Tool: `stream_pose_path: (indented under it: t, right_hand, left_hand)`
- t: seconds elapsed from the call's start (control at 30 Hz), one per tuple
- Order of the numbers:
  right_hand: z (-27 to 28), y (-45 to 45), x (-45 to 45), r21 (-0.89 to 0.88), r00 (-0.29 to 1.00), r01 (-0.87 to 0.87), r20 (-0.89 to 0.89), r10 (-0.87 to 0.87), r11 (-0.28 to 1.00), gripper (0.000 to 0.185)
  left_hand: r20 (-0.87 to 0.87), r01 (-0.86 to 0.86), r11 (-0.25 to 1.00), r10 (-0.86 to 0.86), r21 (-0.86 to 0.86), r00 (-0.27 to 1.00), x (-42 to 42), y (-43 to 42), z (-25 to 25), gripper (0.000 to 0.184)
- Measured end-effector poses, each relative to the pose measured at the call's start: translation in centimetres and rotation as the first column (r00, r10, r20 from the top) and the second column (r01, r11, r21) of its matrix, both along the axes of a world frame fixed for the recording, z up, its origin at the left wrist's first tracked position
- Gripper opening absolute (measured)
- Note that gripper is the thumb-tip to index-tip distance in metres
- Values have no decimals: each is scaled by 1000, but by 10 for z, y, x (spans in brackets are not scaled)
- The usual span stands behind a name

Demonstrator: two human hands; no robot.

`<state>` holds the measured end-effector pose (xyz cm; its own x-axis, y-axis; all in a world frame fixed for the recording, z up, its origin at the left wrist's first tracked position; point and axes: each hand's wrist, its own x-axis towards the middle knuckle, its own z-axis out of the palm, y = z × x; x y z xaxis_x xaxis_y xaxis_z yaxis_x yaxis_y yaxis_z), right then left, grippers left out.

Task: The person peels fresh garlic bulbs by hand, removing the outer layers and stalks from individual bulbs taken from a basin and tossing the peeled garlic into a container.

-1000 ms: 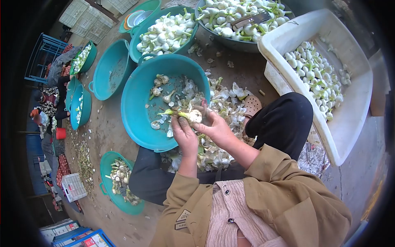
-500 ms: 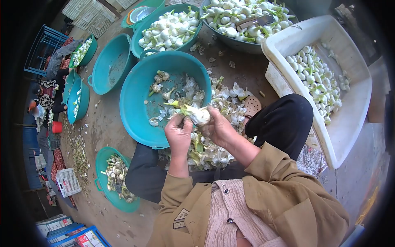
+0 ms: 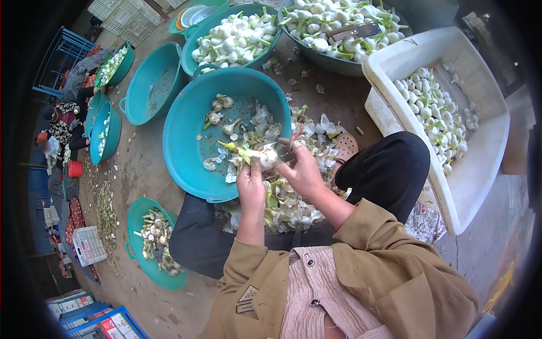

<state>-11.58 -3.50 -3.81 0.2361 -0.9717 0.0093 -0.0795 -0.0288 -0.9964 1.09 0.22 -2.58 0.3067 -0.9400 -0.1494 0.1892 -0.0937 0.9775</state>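
My left hand (image 3: 252, 183) is closed around the green stem of a garlic bulb (image 3: 266, 156), with the white bulb pointing right. Beside the bulb, my right hand (image 3: 300, 169) has its fingers curled, with reddish, papery skin at the fingertips. Both hands are over the right edge of a large teal basin (image 3: 189, 164), which contains a few unpeeled garlic bulbs (image 3: 222, 103) and loose skins. A heap of peeled skins (image 3: 291, 209) lies below and right of my hands.
Peeled garlic fills a green basin (image 3: 236, 39), a dark basin (image 3: 333, 25) with a knife on top, and part of a white tub (image 3: 480, 147). A teal basin (image 3: 149, 90) and a green basin of unpeeled garlic (image 3: 152, 240) stand left. A person (image 3: 62, 121) sits far left.
My right hand has come away from the bulb with papery skin at its fingertips, while my left hand still holds the stem. The view has shifted slightly.
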Motion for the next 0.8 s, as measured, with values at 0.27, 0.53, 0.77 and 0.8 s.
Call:
stream_pose_path:
  t: [0.27,0.53,0.77,0.8]
  right_hand:
    - [-7,-2,6,164,941,-4,335,-52,987,41]
    - [-12,1,16,363,882,-53,454,-127,930,47]
    - [-13,-5,11,403,797,-213,599,-81,890,44]
    - [-18,-7,11,519,638,-352,742,-206,779,40]
  left_hand:
    - [490,38,997,-2,-62,872,-2,5,14,31]
    - [646,-145,989,87,37,758,10,4,-8,28]
    - [741,-28,979,173,-203,649,10,4,13,20]
    - [645,-56,981,165,-185,746,11,4,14,20]
